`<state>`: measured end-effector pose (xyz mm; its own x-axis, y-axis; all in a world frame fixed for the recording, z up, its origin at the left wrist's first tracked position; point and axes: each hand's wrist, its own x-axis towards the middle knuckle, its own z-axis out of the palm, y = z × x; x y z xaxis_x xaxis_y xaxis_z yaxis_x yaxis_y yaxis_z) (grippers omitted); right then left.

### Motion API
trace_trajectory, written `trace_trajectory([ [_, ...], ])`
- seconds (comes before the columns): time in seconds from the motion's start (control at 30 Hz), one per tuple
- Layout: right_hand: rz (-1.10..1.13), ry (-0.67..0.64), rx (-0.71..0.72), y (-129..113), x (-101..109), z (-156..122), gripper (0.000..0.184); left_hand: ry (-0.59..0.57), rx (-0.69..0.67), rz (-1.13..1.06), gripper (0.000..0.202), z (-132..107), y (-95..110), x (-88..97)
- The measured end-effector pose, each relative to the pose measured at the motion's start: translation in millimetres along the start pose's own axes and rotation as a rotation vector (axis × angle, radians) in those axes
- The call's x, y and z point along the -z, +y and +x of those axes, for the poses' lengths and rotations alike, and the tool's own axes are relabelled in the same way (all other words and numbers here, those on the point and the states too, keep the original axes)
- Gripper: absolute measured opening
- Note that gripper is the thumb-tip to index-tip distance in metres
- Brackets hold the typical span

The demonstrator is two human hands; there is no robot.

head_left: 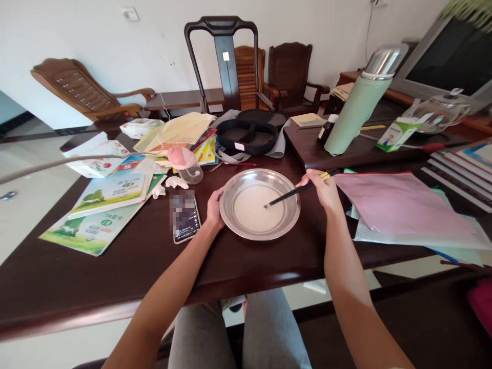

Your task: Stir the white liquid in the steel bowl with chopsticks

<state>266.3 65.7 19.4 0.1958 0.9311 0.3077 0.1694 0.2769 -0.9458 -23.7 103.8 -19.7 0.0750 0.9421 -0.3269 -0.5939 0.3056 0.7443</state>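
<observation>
A shallow metal bowl [260, 236] with a whitish liquid [253, 205] in it stands on the dark table. My left hand [216, 207] grips its left rim, fingers partly hidden by the bowl. In my right hand [322, 187] are black chopsticks [288, 195] with gold-coloured ends. They slant down to the left, and their tips touch the liquid near the middle of the bowl. A smartphone [185, 215] with its screen lit lies just left of my left hand.
Left are booklets [92, 225], crumpled tissues [176, 182] and a pink-topped clear bottle [185, 164]. Behind the bowl lies a black case [248, 136]. Right are a pink folder [388, 200], a green thermos [357, 107], a small carton [397, 134] and a glass teapot [438, 114].
</observation>
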Motion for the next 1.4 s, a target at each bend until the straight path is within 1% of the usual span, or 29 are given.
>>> trace_trajectory([
  [0.03, 0.003, -0.031, -0.011, 0, 0, -1, 0.054, 0.0, 0.002, 0.004, 0.021, 0, 0, 0.2],
  [0.13, -0.017, -0.197, -0.029, -3, -6, -2, 0.051, 0.001, 0.009, 0.012, 0.021, 1, 0, 0.9],
  [0.17, -0.027, -0.227, -0.024, -4, -8, -2, 0.05, 0.0, 0.009, 0.012, 0.021, 1, 0, 1.2],
  [0.2, -0.034, -0.227, -0.014, -4, -8, -1, 0.049, -0.001, 0.009, 0.011, 0.021, 1, 0, 1.4],
  [0.23, -0.037, -0.199, -0.003, -4, -8, -1, 0.049, -0.003, 0.008, 0.009, 0.021, 1, 0, 1.6],
  [0.33, -0.018, -0.045, 0.009, -2, -3, 1, 0.05, -0.013, 0.007, 0.006, 0.022, 1, 0, 1.9],
  [0.37, -0.007, -0.019, 0.001, -1, -1, 1, 0.051, -0.017, 0.007, 0.006, 0.022, 1, 0, 2.0],
  [0.4, 0.003, -0.02, -0.01, -2, 0, 0, 0.052, -0.019, 0.005, 0.006, 0.022, 1, 0, 2.0],
  [0.43, 0.006, -0.048, -0.021, -2, -1, -1, 0.052, -0.02, 0.002, 0.006, 0.021, 1, 0, 2.1],
  [0.53, -0.018, -0.205, -0.031, -5, -6, -2, 0.05, -0.01, -0.002, 0.002, 0.021, 1, -1, 2.3],
  [0.57, -0.028, -0.235, -0.022, -6, -7, -2, 0.049, -0.005, 0.0, 0.0, 0.02, 1, -1, 2.3],
  [0.6, -0.034, -0.235, -0.009, -6, -7, -2, 0.048, -0.003, 0.003, -0.002, 0.02, 1, -1, 2.3],
  [0.63, -0.035, -0.207, 0.006, -5, -7, -1, 0.048, -0.004, 0.006, -0.005, 0.02, 1, -1, 2.2],
  [0.73, -0.008, -0.046, 0.024, 0, -1, 1, 0.05, -0.012, 0.012, -0.011, 0.019, 1, -1, 1.6],
  [0.77, 0.002, -0.016, 0.017, 0, 1, 1, 0.051, -0.012, 0.013, -0.012, 0.019, 0, -1, 1.3],
  [0.8, 0.008, -0.012, 0.008, 1, 2, 0, 0.052, -0.01, 0.013, -0.012, 0.018, 0, 0, 0.9],
  [0.83, 0.011, -0.039, -0.003, 0, 2, 0, 0.053, -0.006, 0.014, -0.011, 0.018, 0, 0, 0.6],
  [0.93, -0.004, -0.199, -0.019, -3, -4, -2, 0.05, 0.01, 0.012, -0.009, 0.017, 0, 1, -0.5],
  [0.97, -0.013, -0.23, -0.012, -3, -5, -2, 0.049, 0.013, 0.012, -0.009, 0.018, -1, 1, -0.7],
  [1.0, -0.023, -0.232, 0.001, -3, -6, -2, 0.047, 0.013, 0.012, -0.008, 0.018, -1, 1, -0.9],
  [1.03, -0.03, -0.208, 0.016, -2, -6, -1, 0.046, 0.011, 0.013, -0.007, 0.018, -1, 1, -1.0],
  [1.13, -0.011, -0.057, 0.04, 1, -1, 1, 0.048, 0.0, 0.022, -0.007, 0.017, -1, 1, -0.8],
  [1.2, 0.017, -0.018, 0.023, 1, 1, 1, 0.051, -0.001, 0.025, -0.006, 0.017, -1, 1, -0.5],
  [1.27, 0.021, -0.083, -0.003, -1, 0, -1, 0.051, 0.008, 0.023, -0.006, 0.017, 0, 1, -0.2],
  [1.33, 0.001, -0.196, -0.017, -3, -4, -2, 0.049, 0.018, 0.017, -0.01, 0.016, 0, 1, 0.0],
  [1.37, -0.012, -0.23, -0.015, -4, -6, -2, 0.048, 0.02, 0.013, -0.013, 0.016, 0, 0, 0.0],
  [1.4, -0.023, -0.237, -0.006, -4, -7, -2, 0.047, 0.018, 0.01, -0.015, 0.017, 0, 0, 0.0],
])
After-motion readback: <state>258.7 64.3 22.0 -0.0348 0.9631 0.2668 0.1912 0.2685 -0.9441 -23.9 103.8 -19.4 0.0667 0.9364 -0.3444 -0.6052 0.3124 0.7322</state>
